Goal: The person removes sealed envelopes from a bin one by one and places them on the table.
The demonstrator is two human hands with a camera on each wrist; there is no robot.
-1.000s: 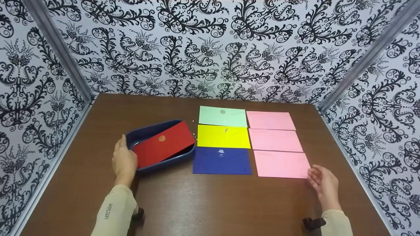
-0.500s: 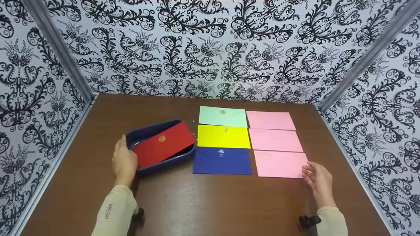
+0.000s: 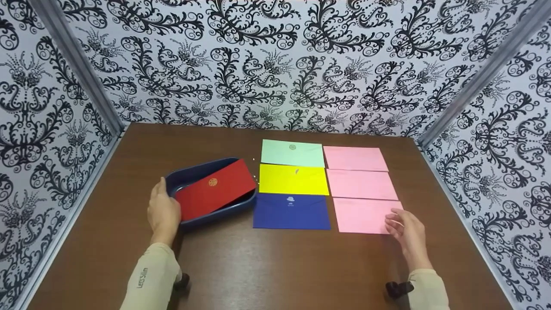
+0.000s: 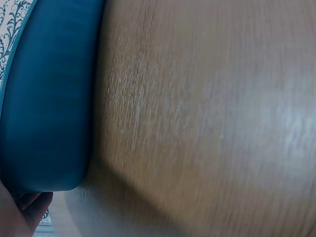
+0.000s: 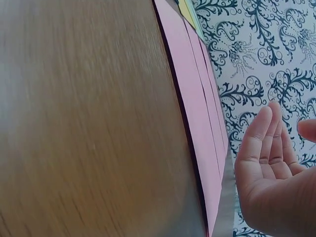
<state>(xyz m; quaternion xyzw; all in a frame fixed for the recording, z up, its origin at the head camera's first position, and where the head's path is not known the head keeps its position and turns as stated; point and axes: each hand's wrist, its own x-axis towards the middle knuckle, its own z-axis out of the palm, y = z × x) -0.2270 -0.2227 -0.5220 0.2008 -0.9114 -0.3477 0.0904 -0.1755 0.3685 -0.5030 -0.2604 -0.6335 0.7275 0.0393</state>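
left hand [image 3: 163, 214] rested flat against the blue tray [image 3: 194, 171], red envelope [image 3: 214, 188] inside | right hand [image 3: 407, 232] relaxed, fingers straight, over nearest pink envelope [image 3: 363, 215], well right of the tray

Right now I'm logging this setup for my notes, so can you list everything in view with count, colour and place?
Table: one, brown wood, fills the floor of the booth.
Walls: three, white with black swirls, around the table.
Tray: one, dark blue, left of the centre.
Red envelope: one, leaning tilted in the tray.
Green envelope: one, pale green, far end of the middle column.
Yellow envelope: one, middle of that column.
Blue envelope: one, nearest of that column.
Pink envelopes: three, right column.
Left hand: against the tray's near left rim.
Right hand: open, at the nearest pink envelope's right corner.
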